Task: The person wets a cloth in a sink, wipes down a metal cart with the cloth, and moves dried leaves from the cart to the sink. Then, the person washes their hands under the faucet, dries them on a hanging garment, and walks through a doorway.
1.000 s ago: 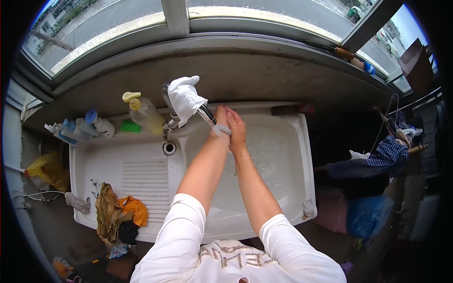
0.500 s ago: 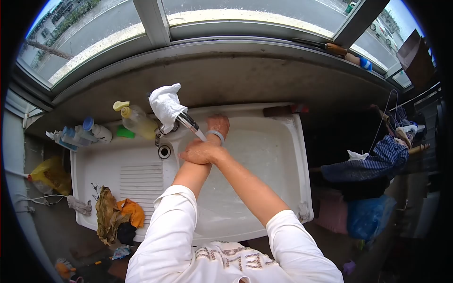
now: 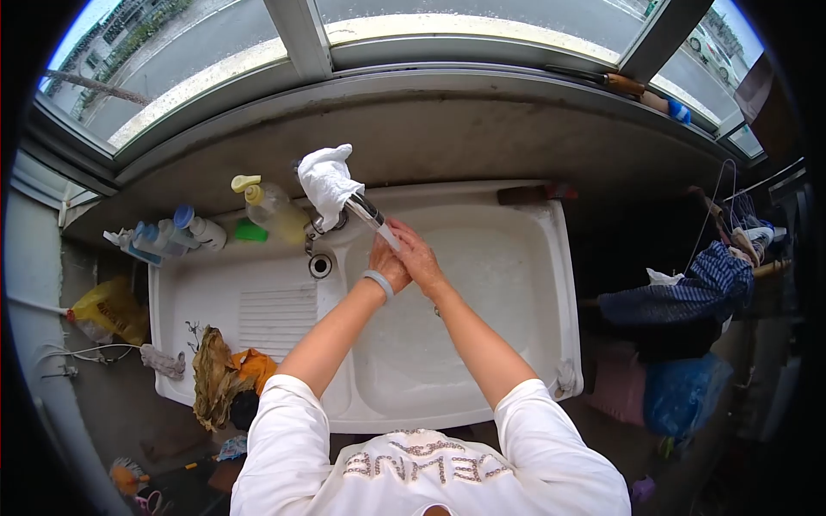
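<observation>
My left hand (image 3: 389,265), with a pale band on its wrist, and my right hand (image 3: 418,256) are pressed together over the sink basin (image 3: 465,344). Water (image 3: 388,236) runs onto them from a chrome faucet (image 3: 365,209). A white cloth (image 3: 327,182) covers the faucet's upper part. The right fingers lie stretched along the left hand and hide some of its fingers. Neither hand shows an object in it.
Left of the basin is a ribbed drainboard (image 3: 277,314). A yellow pump bottle (image 3: 280,212), a green block (image 3: 249,230) and several bottles (image 3: 200,228) stand behind it. Orange cloth (image 3: 252,368) and brown crumpled material (image 3: 215,378) lie at its front edge.
My right hand has slid off my left forearm up to my left hand. The left hand has drawn back toward me, and both now meet under the water. The view has shifted slightly.
</observation>
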### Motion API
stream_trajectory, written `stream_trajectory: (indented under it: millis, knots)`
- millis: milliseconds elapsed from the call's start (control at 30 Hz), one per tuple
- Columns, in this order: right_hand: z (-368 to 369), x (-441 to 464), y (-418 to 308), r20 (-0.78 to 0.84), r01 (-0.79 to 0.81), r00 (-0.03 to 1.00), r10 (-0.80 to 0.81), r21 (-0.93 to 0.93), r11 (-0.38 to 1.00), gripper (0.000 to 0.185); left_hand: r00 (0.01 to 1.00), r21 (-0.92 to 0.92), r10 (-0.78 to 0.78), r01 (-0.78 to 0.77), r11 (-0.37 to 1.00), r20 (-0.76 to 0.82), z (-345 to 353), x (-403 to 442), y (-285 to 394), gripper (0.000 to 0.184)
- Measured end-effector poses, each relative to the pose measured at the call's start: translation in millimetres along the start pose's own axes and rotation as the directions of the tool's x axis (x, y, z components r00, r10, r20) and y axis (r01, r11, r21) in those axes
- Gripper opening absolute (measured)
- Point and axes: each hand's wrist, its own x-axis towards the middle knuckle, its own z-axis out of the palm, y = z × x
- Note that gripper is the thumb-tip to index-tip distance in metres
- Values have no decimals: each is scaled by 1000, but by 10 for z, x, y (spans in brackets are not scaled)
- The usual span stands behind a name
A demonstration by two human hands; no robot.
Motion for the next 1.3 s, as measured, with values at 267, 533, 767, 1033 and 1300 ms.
stream_trajectory:
  millis: [267, 533, 767, 1033, 1300]
  knots:
    - [-381, -444, -165, 261, -429, 850, 458, -162, 889, 53, 515, -258, -752, 726, 638, -411, -803, -406, -266, 61]
    - [-889, -909, -910, 387, -369, 899, 203, 424, 827, 49, 435, -891, -813, 403, -208, 387, -923, -197, -473, 61]
    - [-885, -1665, -405, 268, -254, 778, 568, -693, 675, 48, 604, -847, -651, 519, -116, 459, -846, -440, -619, 77]
    - [-923, -2191, -759, -22, -40, 818, 574, -999, 19, 28, 615, -385, -443, 773, 505, 653, -148, -1480, -787, 59]
    - [-972, -2682, -993, 65, -405, 910, 409, -64, 912, 21, 552, -295, -222, 694, 657, 804, -705, -2037, -141, 55]
